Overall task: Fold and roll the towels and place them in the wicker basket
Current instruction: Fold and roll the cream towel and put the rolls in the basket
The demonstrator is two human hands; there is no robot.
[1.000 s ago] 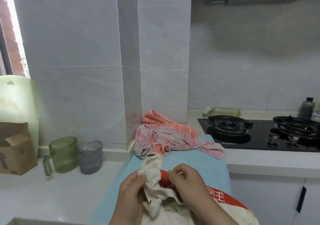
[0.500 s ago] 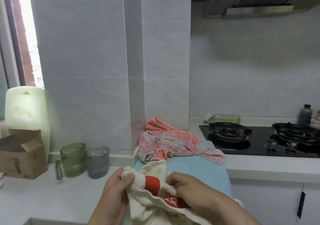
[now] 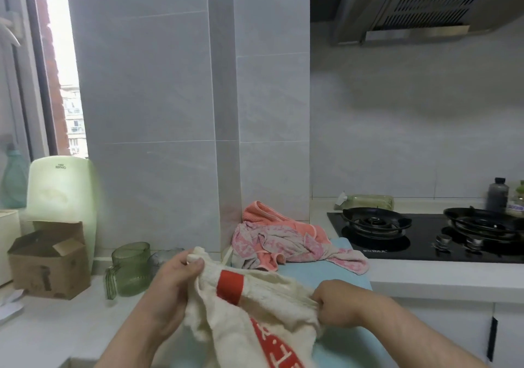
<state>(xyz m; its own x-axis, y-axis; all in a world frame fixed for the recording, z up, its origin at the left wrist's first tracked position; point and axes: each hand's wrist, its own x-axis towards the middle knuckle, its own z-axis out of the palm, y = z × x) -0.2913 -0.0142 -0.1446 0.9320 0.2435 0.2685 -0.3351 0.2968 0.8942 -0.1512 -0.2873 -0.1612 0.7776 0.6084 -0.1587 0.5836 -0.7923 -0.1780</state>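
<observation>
Above the blue mat, the cream towel hangs bunched between both hands, in front of the heaped pink towels; no wicker basket shows. The left hand pinches one corner between thumb and curled fingers, while the right hand curls its fingers tight round the gathered top edge. For a clean fold, that right hand likely needs to slide out to the far corner, pulling the edge taut.
</observation>
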